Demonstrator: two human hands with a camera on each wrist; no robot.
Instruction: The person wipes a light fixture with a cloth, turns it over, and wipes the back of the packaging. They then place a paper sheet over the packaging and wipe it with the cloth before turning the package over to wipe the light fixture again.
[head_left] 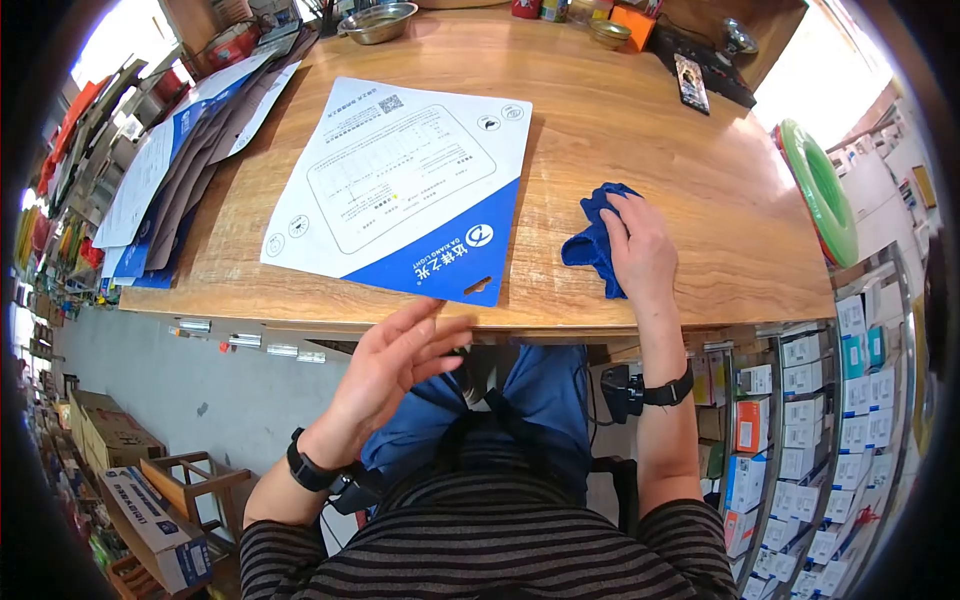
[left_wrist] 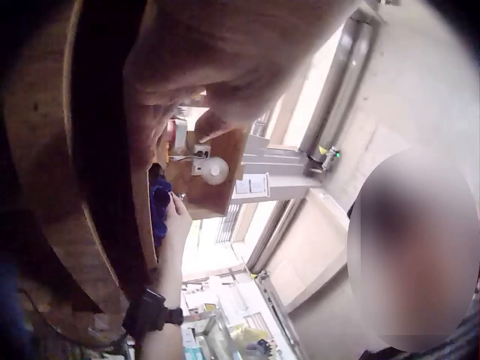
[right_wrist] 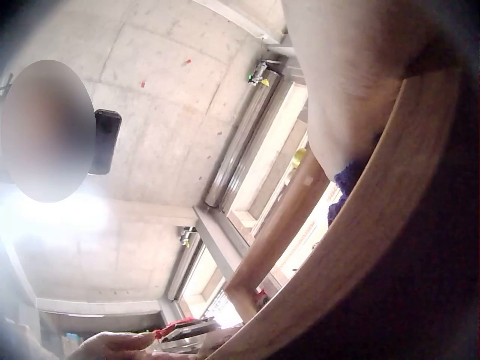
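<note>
Leftmost in the head view, a stack of flattened cartons point(head_left: 175, 175) lies fanned along the left edge of the wooden table point(head_left: 640, 130). Next to it, a white-and-blue printed sheet point(head_left: 400, 190) lies flat on the tabletop with its blue band toward the person and its near edge close to the table's front edge. Below that edge, the left hand point(head_left: 400, 355) is held in front of the table with its fingers spread wide and its palm empty; the index fingertip reaches up to the table edge, but contact with the sheet cannot be determined. To the right of the sheet and apart from it, a blue cloth point(head_left: 592, 245) lies bunched on the bare wood near the front edge. The right hand point(head_left: 640, 250) rests on top of the cloth with its fingers extended flat, pressing it against the table. Farther right, a green coil point(head_left: 820, 190) stands beyond the table's right end, above shelves of boxed goods point(head_left: 830, 420). The left wrist view looks along the table from below the edge and shows the cloth under the right hand from the side, which the head view shows only from above. The right wrist view shows mainly ceiling, the table edge and a small patch of the cloth beneath the wrist; finger position cannot be read from it.
</note>
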